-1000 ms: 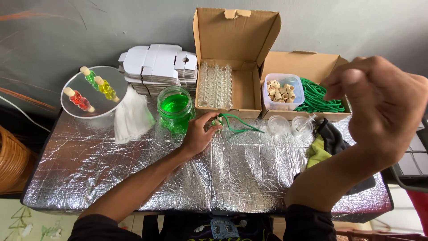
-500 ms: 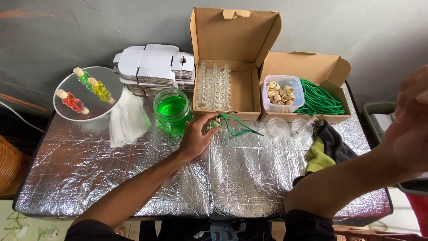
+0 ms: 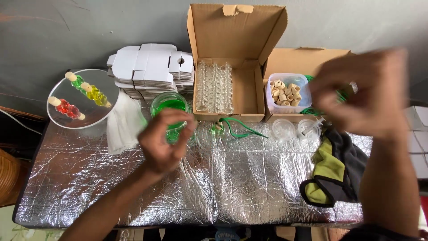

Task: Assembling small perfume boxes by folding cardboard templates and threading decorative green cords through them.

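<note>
My left hand [image 3: 162,143] hovers above the foil-covered table [image 3: 240,187], just in front of a jar of green liquid [image 3: 170,105]. Its fingers are curled in a loose C with nothing between them. A small corked glass bottle [image 3: 218,127] with a green cord [image 3: 243,131] lies alone on the foil, to the right of that hand. My right hand [image 3: 363,93] is raised and blurred in front of the box of green cords [image 3: 342,96]. Its fingers are bunched, and whether they hold anything is unclear.
An open cardboard box of empty glass bottles [image 3: 214,87] stands at the back, beside a tub of corks [image 3: 287,91]. Two clear cups [image 3: 283,130] and a black and green cloth [image 3: 334,172] lie right. Flat white cartons [image 3: 149,69], a white wrap [image 3: 122,122] and a clear plate with coloured bottles [image 3: 82,96] sit left.
My left hand has let go of the corded bottle, lifted and moved left in front of the green jar. My right hand has swung in from the right edge.
</note>
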